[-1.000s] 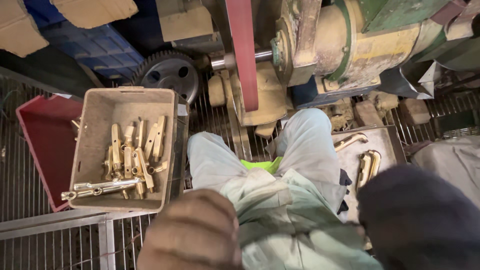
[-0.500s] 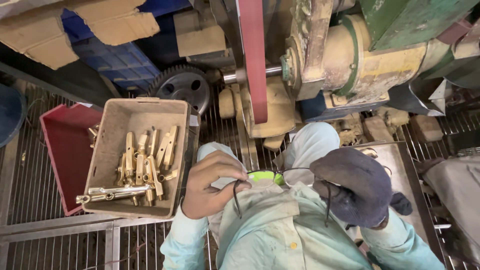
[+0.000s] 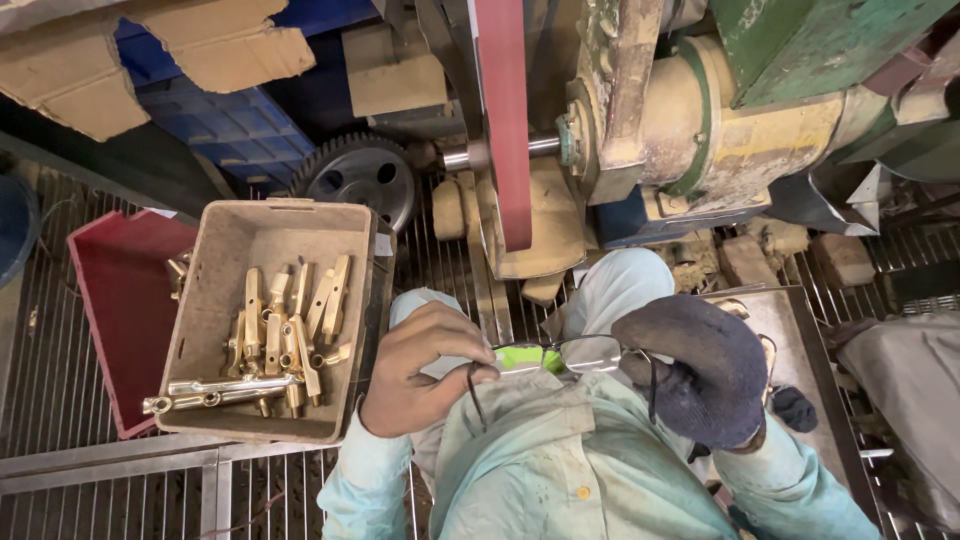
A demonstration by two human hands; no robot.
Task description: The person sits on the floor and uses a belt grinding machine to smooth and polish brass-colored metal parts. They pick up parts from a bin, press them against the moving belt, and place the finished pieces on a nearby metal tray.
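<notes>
My left hand (image 3: 420, 368) is bare and pinches the left end of a pair of glasses (image 3: 560, 355) with clear lenses and a green part, held over my lap. My right hand (image 3: 700, 370) wears a dark glove and grips the glasses' right end. A thin black cord hangs from the glasses on both sides. Just left of my left hand stands a beige crate (image 3: 230, 250) holding several brass parts (image 3: 285, 325).
A red sanding belt (image 3: 503, 120) runs down from the green and yellow machine (image 3: 720, 130) ahead of my knees. A red bin (image 3: 115, 310) sits left of the crate, a black gear (image 3: 360, 180) behind it. A metal tray (image 3: 790, 340) lies at my right. Metal grating covers the floor.
Both hands moved away from the camera and down to my lap, now holding the glasses between them. The view shifted slightly.
</notes>
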